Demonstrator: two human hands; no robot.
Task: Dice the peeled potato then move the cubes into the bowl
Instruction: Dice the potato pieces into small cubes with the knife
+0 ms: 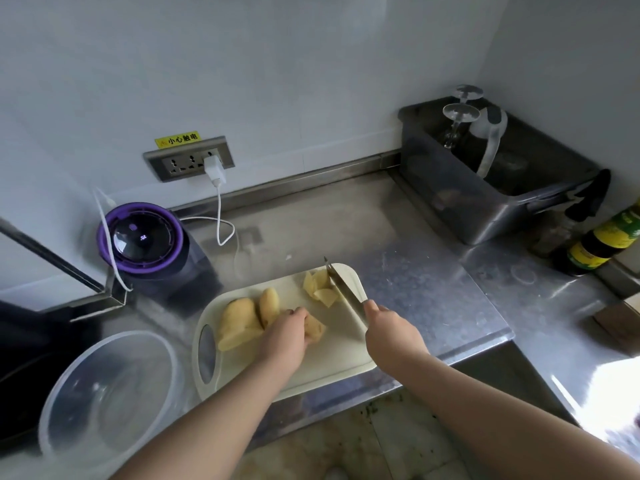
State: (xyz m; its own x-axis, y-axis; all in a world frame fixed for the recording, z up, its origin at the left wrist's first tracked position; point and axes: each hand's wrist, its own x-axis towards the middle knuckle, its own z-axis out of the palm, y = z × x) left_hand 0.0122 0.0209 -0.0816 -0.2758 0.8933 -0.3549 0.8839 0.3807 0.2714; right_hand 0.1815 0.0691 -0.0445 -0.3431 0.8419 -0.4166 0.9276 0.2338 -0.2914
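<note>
**Peeled potato partly cut on a board, knife in the right hand**

Through the head camera I look down at a steel surface [433, 271] that runs into a corner. A pale cutting board [339, 355] lies at the front edge of the surface, at a slant.

On the board's left part rest two large potato halves [239, 322], yellow and peeled. Just beside them, my left hand [289, 336] curls its fingers over a smaller potato piece [317, 330] and holds it down on the board. Near the board's far end lies a small heap of cut chunks [320, 287].

My right hand [391, 332] is wrapped round the handle of a knife [343, 292]. Its blade runs along the board's right side, just beside the chunks, with the tip towards the back edge of the surface. The two hands are apart, each clamped on its own thing.

A clear plastic bowl [62, 410] sits left of the board, towards the front left. I see no potato in it.

At the back left stands a purple-lidded appliance [140, 237], below a wall socket [188, 159] with a white charger [214, 169] plugged in. In the back right corner is a metal tub [485, 216] holding upturned glasses [460, 114], and a dark bottle [602, 240] stands by the right edge.
</note>
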